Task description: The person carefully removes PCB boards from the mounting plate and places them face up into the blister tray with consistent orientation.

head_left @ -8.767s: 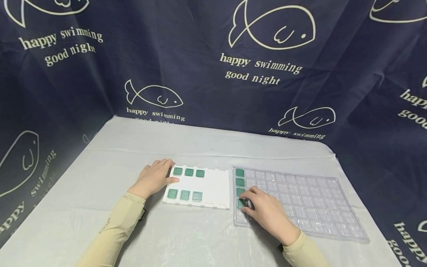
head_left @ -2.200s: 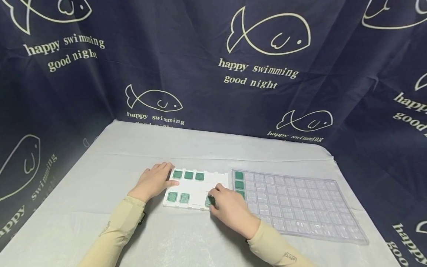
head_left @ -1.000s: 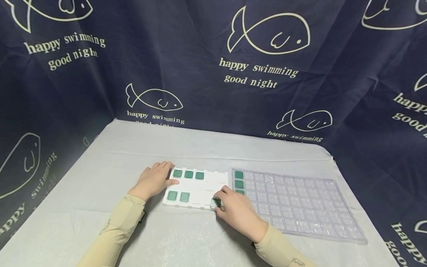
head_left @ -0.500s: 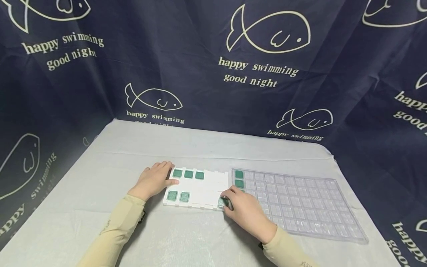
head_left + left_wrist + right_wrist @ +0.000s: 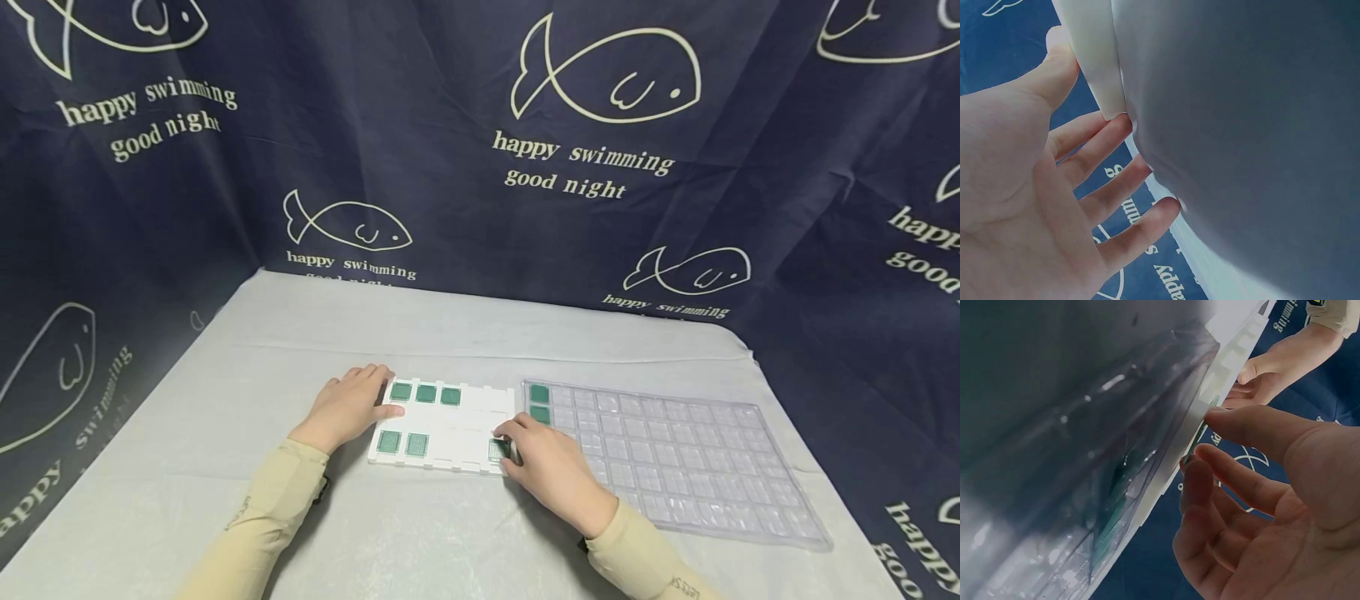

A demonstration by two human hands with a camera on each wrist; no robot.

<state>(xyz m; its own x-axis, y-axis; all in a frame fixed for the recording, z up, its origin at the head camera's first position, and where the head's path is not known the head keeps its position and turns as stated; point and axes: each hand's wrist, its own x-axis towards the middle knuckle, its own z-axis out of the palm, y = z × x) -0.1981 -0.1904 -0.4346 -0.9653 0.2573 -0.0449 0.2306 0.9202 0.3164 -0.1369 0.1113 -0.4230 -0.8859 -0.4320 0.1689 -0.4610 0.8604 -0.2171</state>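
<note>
In the head view, my left hand (image 5: 348, 410) holds the left end of a white slotted tray (image 5: 450, 425), its thumb on the top face. The left wrist view shows the fingertips at the corner of the white tray (image 5: 1094, 59). My right hand (image 5: 555, 467) pinches a small green square circuit board (image 5: 498, 450) at the front right end of that tray, thumb and finger at its right side. Several like it sit on the tray: a back row (image 5: 426, 393) of three and a front pair (image 5: 417, 444). Whether the pinched board touches the tray I cannot tell.
To the right lies a clear plastic compartment tray (image 5: 697, 454). Two green circuit boards (image 5: 539, 404) show in its left column; my right hand hides the lower cells there. A grey-white cloth (image 5: 300, 533) covers the table, and dark blue curtains (image 5: 450, 167) stand around it.
Earlier my right hand was at the clear tray and the front row held three boards. Since then the third spot is bare, and the pinched board has shifted right along the white tray.
</note>
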